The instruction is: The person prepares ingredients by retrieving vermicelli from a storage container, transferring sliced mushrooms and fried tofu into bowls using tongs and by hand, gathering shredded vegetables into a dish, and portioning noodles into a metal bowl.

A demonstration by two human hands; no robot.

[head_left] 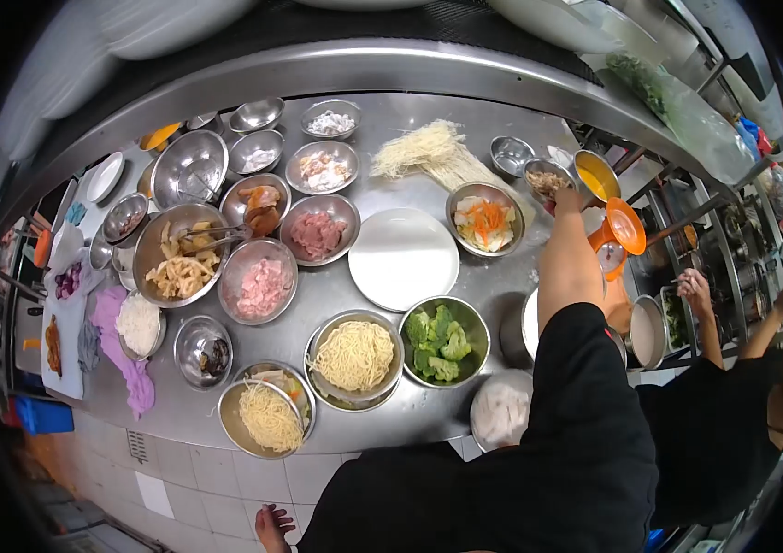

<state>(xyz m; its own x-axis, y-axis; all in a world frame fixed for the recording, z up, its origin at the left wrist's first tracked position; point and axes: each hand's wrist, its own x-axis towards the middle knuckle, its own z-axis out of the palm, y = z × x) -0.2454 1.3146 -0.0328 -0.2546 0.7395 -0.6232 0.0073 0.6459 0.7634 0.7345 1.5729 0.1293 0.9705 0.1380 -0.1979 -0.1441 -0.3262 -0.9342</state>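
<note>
My right arm stretches over the steel table, and my right hand is at the near edge of a small metal bowl of brown shredded food. Its fingers are mostly hidden, so their grip does not show. Low at the left, away from the table, hangs my left hand, fingers loosely bent and apart, holding nothing. Just left of my right hand sits a bowl of cabbage and carrot strips. A bare white plate lies mid-table. Dry white noodles are heaped behind it.
Nearer me stand bowls of broccoli, yellow noodles and more noodles. Raw meat fills bowls at left. Beside my right arm are an orange funnel and a yellow-filled pot. A co-worker's hand shows at right. A shelf edge spans the back.
</note>
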